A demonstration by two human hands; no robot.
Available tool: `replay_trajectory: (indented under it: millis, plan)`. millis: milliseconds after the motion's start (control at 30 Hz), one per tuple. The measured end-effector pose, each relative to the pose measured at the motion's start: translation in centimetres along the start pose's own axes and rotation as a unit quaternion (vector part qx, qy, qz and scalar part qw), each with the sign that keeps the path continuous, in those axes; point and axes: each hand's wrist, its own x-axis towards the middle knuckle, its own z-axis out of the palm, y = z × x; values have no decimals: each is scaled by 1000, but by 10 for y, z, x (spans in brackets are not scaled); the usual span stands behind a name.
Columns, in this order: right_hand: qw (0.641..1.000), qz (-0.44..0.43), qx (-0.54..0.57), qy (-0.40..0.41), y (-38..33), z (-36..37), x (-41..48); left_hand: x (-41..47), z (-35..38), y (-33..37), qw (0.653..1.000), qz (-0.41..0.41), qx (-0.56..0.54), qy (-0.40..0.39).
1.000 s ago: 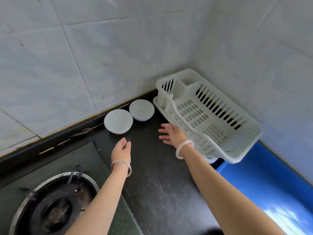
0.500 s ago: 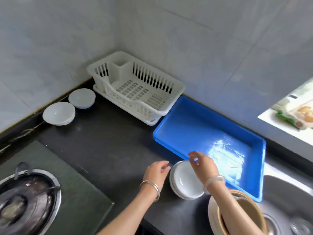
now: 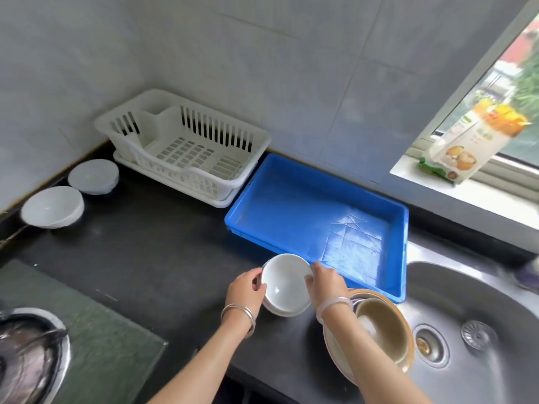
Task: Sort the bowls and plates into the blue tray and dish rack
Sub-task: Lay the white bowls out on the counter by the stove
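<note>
The tray (image 3: 291, 211) is just behind a bowl stack (image 3: 287, 312) on the black surface (image 3: 163, 258). Half a sec ago both grips were only reaching. Now the left grip (image 3: 243, 290) & right grip (image 3: 325, 284) each pinch the top bowl (image 3: 284, 278) by its rim, prob. ready to lift.

Around: sink (image 3: 466, 301), rack (image 3: 186, 150), brown dish pile (image 3: 379, 328) touching the right arm, 2 bowls (image 3: 52, 207) far left. The way to the tray looks open.

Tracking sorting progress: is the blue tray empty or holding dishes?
Empty: the tray shows only bare blue floor. The bowl gripped by the left hand and right hand is outside it, by its near rim.
</note>
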Motion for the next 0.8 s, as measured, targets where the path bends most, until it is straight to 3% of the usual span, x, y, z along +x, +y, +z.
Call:
replay_trajectory:
  millis: [267,500,800]
  plan:
    - [997,-49,52,36,10,-7,-7,2,0,-5,1000,3,-18,9]
    - [974,-2,207,95,26,-27,-19,12,5,1,999,4,35,11]
    - [956,17,273,109,47,-35,-23,13,13,18,991,20,108,77]
